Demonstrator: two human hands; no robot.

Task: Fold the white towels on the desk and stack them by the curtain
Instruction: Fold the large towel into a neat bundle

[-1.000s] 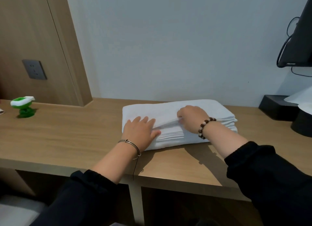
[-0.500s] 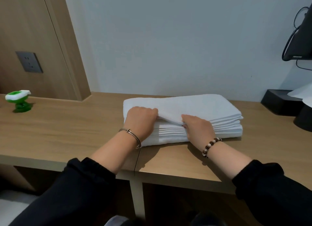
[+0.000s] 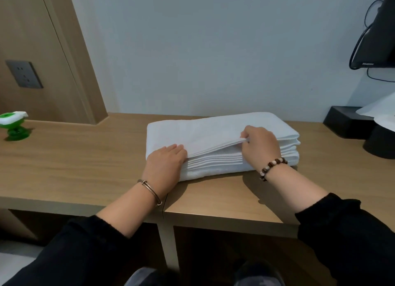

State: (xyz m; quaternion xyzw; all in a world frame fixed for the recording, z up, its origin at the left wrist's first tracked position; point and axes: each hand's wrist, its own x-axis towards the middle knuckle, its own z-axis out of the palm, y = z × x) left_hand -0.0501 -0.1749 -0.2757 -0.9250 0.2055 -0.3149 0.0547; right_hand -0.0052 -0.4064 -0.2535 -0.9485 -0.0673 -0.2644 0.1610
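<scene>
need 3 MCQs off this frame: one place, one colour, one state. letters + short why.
1. Where is the towel stack?
A. on the desk
B. on the floor
C. on a chair

2. What colour is the small gadget at far left?
A. red
B. green and white
C. black

3. What is the right hand doing?
A. resting flat on the desk
B. pinching up the top layers
C. holding a cup

Key: 1 A, the stack lies on the desk; 2 B, green body, white top; 3 B, the front edge is raised while the left hand presses the stack's corner.

Black long sleeves pushed up both forearms. Left hand [image 3: 165, 161]: thin metal bangle [image 3: 150, 188] at wrist. Right hand [image 3: 261, 145]: brown-and-white beaded bracelet [image 3: 272, 167] at wrist.
</scene>
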